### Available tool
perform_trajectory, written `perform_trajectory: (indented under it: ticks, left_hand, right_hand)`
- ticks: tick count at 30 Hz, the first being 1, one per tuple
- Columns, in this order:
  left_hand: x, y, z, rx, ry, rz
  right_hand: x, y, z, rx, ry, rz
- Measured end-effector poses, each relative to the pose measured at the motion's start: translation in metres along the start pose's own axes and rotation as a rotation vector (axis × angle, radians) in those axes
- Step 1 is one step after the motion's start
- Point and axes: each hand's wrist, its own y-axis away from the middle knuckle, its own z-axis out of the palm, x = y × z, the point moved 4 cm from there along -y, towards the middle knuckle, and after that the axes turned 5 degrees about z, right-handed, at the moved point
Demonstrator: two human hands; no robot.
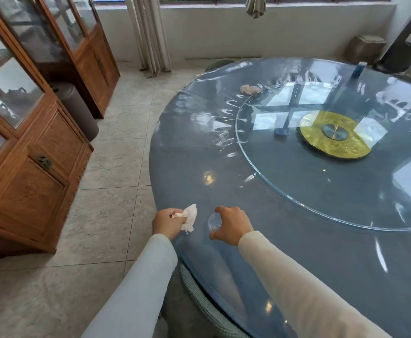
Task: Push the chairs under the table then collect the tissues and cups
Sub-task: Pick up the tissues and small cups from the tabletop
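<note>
My left hand (167, 224) holds a crumpled white tissue (189, 219) over the near left edge of the round blue-grey table (187, 167). Just to its right, my right hand (232, 226) grips a small clear cup (213, 222) above the tabletop. Another clear cup (221, 140) lies on its side further along the table's left part. A crumpled pinkish tissue (250, 89) lies at the far side near the glass turntable (285, 186). A woven chair (206, 306) is tucked under the table's near edge, and another chair back (220, 62) shows at the far edge.
Wooden glass-door cabinets (36, 147) line the left wall, with a brown stool (77, 111) between them. A gold disc (334, 135) sits at the turntable's centre. A blue box (359, 69) stands at the table's far right, near a dark standing heater (406, 45). Tiled floor (116, 147) lies open between cabinets and table.
</note>
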Motion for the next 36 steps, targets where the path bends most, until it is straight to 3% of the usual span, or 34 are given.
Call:
perform_trajectory:
  ticks: [19, 26, 36]
  left_hand:
    - [0.006, -0.208, -0.207, -0.058, 0.0, 0.079]
    - [0.031, -0.281, -0.203, -0.133, 0.001, 0.082]
    - [0.12, -0.413, -0.165, -0.252, -0.109, 0.156]
  right_hand:
    - [-0.208, -0.151, -0.007, 0.118, -0.028, 0.19]
    - [-0.222, -0.222, -0.022, 0.132, -0.015, 0.257]
    - [-0.187, -0.363, -0.068, 0.194, -0.078, 0.435]
